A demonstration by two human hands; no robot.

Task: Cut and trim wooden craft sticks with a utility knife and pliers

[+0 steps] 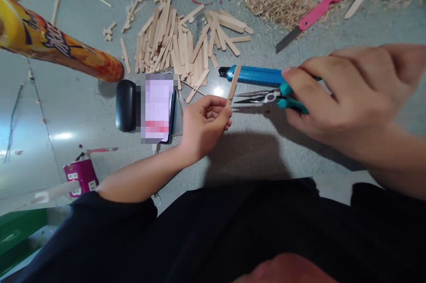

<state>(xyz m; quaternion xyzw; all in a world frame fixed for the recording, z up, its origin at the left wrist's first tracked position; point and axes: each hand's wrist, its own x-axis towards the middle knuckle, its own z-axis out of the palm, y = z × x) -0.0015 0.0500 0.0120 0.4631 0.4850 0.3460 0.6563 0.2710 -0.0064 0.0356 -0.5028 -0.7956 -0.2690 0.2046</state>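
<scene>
Between the thumb and fingers of my left hand (208, 125) a flat wooden craft stick (234, 82) is pinched, pointing up and slightly right. My right hand (336, 92) is wrapped round the teal handles of needle-nose pliers (271, 96). Their jaws are parted and point left, with the tips close to the stick just above my left fingertips; whether they touch it I cannot tell. A blue utility knife (258, 74) lies on the table behind the stick and pliers, partly covered by my right fingers.
Piles of craft sticks (163, 36) lie beyond my left hand. A phone (158, 107), a dark case (125, 105), an orange-yellow can (63, 38) and a purple power socket (80, 176) are on the left. At the back right are wood scraps (282, 7) and a pink-handled saw (322, 7).
</scene>
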